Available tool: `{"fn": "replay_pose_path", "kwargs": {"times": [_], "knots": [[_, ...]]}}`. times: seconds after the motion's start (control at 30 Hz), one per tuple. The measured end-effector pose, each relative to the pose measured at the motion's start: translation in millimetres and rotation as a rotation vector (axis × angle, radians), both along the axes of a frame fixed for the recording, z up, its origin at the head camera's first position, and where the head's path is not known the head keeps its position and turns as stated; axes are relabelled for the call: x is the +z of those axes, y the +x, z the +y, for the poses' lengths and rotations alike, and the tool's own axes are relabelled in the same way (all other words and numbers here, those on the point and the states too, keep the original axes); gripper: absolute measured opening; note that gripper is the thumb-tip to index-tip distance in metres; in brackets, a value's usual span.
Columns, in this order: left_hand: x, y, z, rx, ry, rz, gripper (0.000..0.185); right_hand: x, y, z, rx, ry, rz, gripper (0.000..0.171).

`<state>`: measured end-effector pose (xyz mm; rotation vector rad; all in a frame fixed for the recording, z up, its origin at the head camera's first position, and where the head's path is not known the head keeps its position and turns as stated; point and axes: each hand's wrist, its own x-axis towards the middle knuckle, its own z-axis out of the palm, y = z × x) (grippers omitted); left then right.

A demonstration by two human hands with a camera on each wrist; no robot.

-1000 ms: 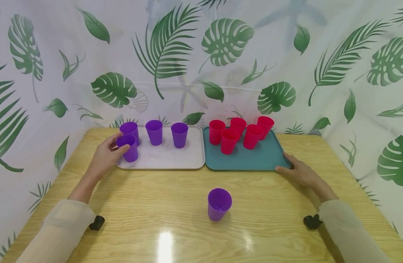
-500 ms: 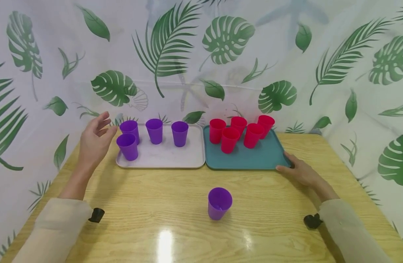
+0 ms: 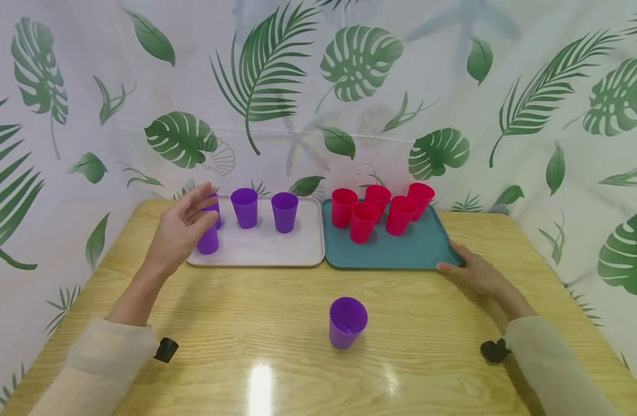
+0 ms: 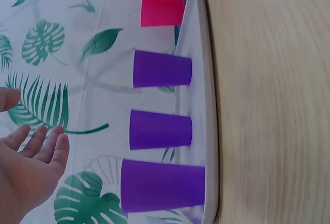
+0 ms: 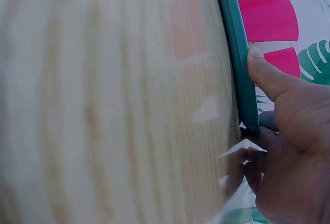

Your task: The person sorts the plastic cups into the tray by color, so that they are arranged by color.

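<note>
My left hand hovers at the left end of the white tray, fingers relaxed and holding nothing. In the head view it partly hides two purple cups, the nearer of them a purple cup at the tray's front left. Two more stand upright on that tray, a purple cup and another purple cup. My right hand grips the right front corner of the teal tray. In the right wrist view its thumb lies against the rim and the other fingers are at the corner.
Several red cups stand on the teal tray, which sits side by side with the white one. Nearer the front, a single purple cup stands on the wooden table. A leaf-patterned cloth hangs behind.
My left hand let go of the front left purple cup, drew back up and left, then came right again over the cups. My right hand stayed at the teal tray's corner.
</note>
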<state>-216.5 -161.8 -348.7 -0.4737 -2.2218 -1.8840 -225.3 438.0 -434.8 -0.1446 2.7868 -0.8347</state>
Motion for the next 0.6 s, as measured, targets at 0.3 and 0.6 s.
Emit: {"fn": "replay_pose_path", "kwargs": {"times": [0.3,0.6], "knots": [[-11.1,11.6,29.7,-0.161,-0.073,-0.014,0.057,0.9,0.8,-1.7,-0.005,-0.009,-0.004,0.096],[-19.4,26.6,62.2,-0.321,-0.097,-0.031,0.056,2.3,1.1,-2.0,-0.004,-0.014,-0.005,0.095]]}}
